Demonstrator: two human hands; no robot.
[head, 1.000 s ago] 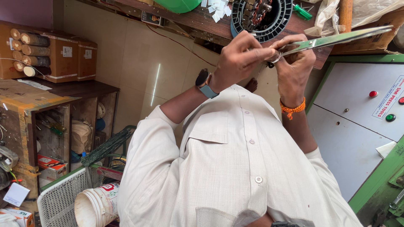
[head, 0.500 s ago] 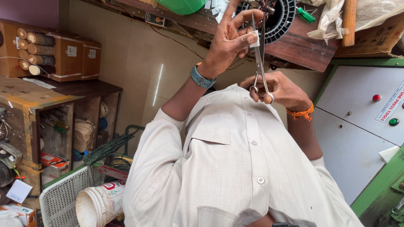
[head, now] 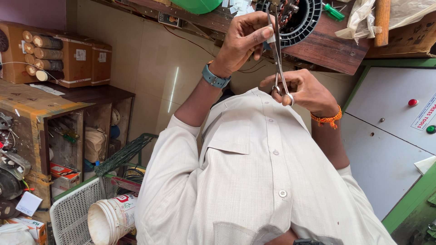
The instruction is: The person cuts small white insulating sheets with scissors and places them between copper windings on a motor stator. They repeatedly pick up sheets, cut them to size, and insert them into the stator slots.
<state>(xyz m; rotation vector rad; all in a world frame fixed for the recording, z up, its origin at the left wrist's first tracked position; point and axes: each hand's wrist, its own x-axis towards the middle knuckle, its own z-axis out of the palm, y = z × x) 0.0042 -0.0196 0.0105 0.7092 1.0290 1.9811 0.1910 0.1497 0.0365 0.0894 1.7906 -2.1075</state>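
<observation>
My right hand point(head: 305, 89) has thumb and a finger through the ring handles of a pair of scissors point(head: 279, 59), the fingers curled and the handles drawn close, so the blades stand nearly shut, pointing up toward the wooden shelf point(head: 327, 45). My left hand point(head: 245, 38), the one with the blue watch point(head: 215, 79) at the wrist, pinches a small white slip of insulation paper point(head: 271, 37) between thumb and fingertips, right against the blades. Just past the tips sits the black round stator point(head: 297, 18), resting on the shelf near its front edge, windings showing inside the ring. More white paper scraps point(head: 238, 6) lie on the shelf beside a green bowl point(head: 195, 5).

The slip is tiny and my left fingertips sit very near the cutting edge; I judge that a careless snip could nick them or cut the paper crooked. The blade tips also point at the windings, and a slip upward could scratch the wire.
</observation>
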